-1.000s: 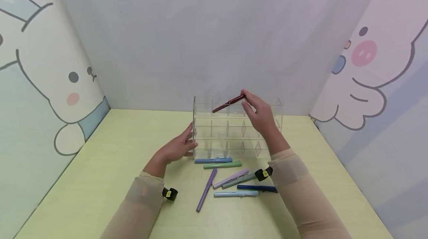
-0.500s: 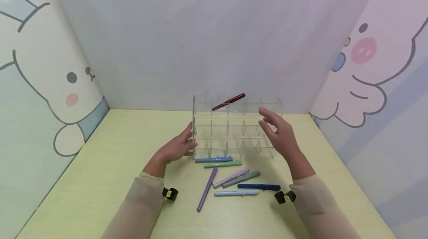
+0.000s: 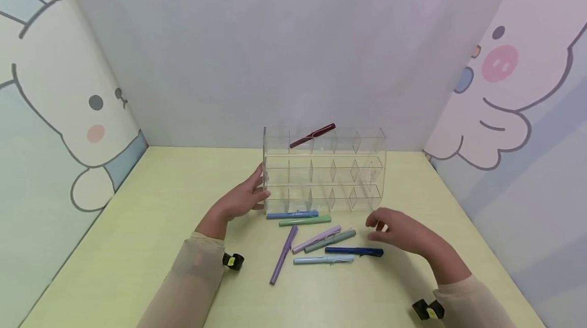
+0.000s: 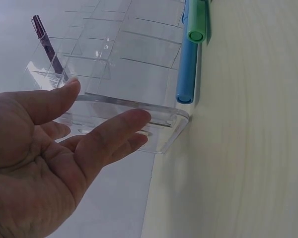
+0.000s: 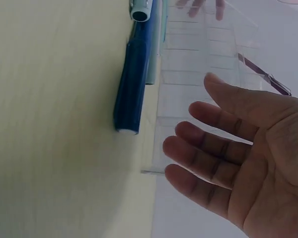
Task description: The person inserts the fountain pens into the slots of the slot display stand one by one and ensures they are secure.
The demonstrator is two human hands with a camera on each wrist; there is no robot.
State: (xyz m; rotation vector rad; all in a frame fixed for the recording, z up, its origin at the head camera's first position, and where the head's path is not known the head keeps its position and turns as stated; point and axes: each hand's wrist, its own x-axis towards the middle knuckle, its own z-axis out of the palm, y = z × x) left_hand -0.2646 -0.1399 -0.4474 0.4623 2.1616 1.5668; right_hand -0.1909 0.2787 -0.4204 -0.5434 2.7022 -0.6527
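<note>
A clear acrylic rack with three tiers of compartments stands on the table. My left hand rests against its left side, fingers fairly straight along the side panel. A dark red pen lies slanted in the top tier, its right end raised. My right hand holds nothing, its fingers loosely bent and thumb apart, just right of the dark blue pen. In the right wrist view, that hand is beside the dark blue pen's end, with the rack behind the fingers.
Before the rack lie a blue pen and a green pen. Nearer are a purple pen, a lilac pen, a grey-green pen and a light blue pen. A grey wall closes off the back.
My right hand has let go of the dark red pen in the top tier and moved down and right, toward the pens on the table. The left hand has stayed at the rack.
</note>
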